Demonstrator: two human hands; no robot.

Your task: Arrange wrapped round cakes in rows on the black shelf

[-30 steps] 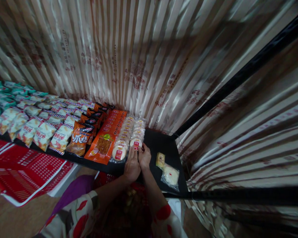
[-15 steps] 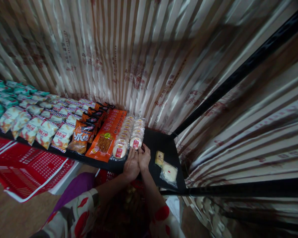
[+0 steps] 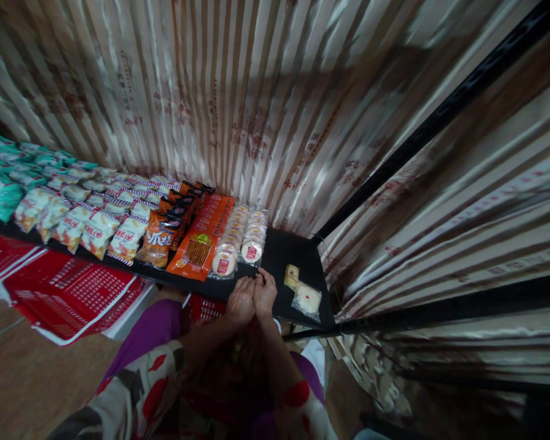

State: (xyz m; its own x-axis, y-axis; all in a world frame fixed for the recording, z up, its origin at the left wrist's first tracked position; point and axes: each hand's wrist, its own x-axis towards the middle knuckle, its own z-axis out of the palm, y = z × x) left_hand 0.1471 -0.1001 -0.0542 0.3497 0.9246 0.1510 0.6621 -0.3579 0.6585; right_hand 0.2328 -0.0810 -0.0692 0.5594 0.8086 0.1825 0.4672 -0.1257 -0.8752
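My left hand (image 3: 241, 300) and my right hand (image 3: 264, 290) are side by side over the front edge of a black shelf (image 3: 275, 252), touching each other. Both have their fingers curled in; whatever they may hold is hidden. Just beyond them lie two rows of round white rice crackers in clear wrap, a left row (image 3: 224, 261) and a right row (image 3: 251, 249), each with a red label at the near end. A small gap parts my fingers from the right row. Right of my hands are a small yellow packet (image 3: 292, 276) and a clear-wrapped white piece (image 3: 307, 299).
Left of the crackers lie a flat orange snack pack (image 3: 197, 247), orange bags (image 3: 157, 239), several white snack bags (image 3: 127, 237) and teal bags (image 3: 2, 195). Red baskets (image 3: 73, 293) stand below the shelf. A striped curtain (image 3: 238, 91) and black post (image 3: 394, 159) rise behind.
My hands have drawn back from the near end of the right cracker row towards me, and the fingers have curled in. The right row now lies free of my fingers.
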